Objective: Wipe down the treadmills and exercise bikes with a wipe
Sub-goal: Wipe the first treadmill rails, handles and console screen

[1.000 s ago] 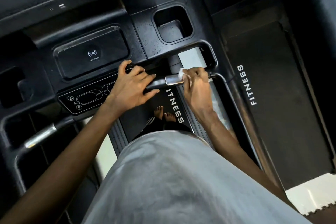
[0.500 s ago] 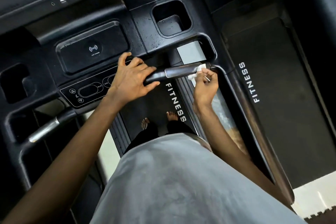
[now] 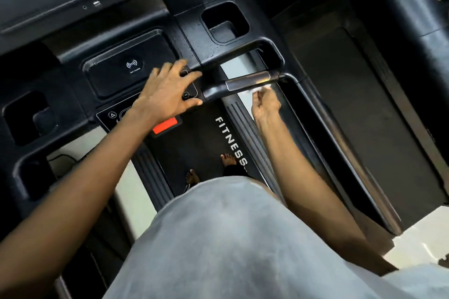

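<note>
Just right of the frame's centre, a white wipe (image 3: 258,90) is being pinched in the curled fingers of the right hand (image 3: 266,105) and held against the underside of the metal grip bar (image 3: 247,82) of the treadmill (image 3: 192,39); through the blur, seemingly only its upper edge is touching. At centre, the left hand (image 3: 167,91) is being rested flat, fingers spread and grasping nothing, on the button panel (image 3: 192,92), just beside the charging pad (image 3: 121,73). Lower down, the belt (image 3: 201,138) marked FITNESS is being stood on by bare feet (image 3: 228,160).
</note>
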{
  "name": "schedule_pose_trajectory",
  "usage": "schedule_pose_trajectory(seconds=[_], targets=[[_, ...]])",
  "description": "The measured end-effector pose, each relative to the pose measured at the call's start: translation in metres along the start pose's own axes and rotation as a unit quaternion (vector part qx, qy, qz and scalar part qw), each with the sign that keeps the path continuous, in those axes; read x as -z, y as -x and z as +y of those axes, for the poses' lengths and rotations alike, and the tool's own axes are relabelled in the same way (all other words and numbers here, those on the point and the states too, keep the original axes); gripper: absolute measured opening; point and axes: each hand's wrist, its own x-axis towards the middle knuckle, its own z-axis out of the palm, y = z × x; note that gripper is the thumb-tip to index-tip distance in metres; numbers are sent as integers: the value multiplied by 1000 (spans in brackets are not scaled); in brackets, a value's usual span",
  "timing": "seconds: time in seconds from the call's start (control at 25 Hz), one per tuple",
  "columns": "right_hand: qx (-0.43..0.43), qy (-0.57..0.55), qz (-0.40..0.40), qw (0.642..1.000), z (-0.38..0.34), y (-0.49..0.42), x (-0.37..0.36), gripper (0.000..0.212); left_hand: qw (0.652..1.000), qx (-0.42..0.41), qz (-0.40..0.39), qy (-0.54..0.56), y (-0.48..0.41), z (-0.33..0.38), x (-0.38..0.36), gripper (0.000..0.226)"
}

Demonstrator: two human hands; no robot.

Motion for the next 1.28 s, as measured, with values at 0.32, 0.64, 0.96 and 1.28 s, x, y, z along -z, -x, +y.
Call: schedule_pose_trajectory(seconds=[0.32, 0.64, 0.96, 1.28], targets=[[-21, 20, -5, 1000, 11, 12, -3, 31, 999, -20, 40, 2, 3, 1, -4, 68], [316, 334, -81, 884, 37, 52, 12, 6, 992, 9, 105, 63, 13, -1, -18, 99], [498, 555, -284, 602, 51, 74, 13, 22, 992, 19, 113, 55, 11, 1, -22, 96], [483, 545, -349, 589, 47, 72, 15, 17, 990, 47, 101, 87, 12, 1, -20, 106]])
